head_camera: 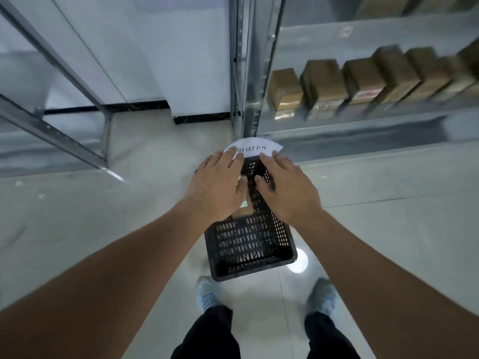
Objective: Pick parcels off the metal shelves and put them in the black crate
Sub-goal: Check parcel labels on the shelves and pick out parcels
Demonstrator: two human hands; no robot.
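A black slatted crate [248, 244] stands on the floor in front of my feet, with a white printed label [252, 151] at its far end. Both my hands hover over the crate, palms down and fingers spread. My left hand [220, 185] is above its left side, my right hand [285, 187] above its right side, and neither holds anything. A brown parcel [245, 209] shows inside the crate between my hands, mostly hidden. Several brown parcels [363, 79] stand in a row on the low metal shelf [363, 128] at the right.
A metal shelf upright [250, 73] rises just behind the crate. Another metal shelf frame [51, 117] stands at the left. More parcels [404, 6] sit on a higher shelf at the top right. Pale tiled floor [103, 203] surrounds the crate; my shoes [207, 294] are behind it.
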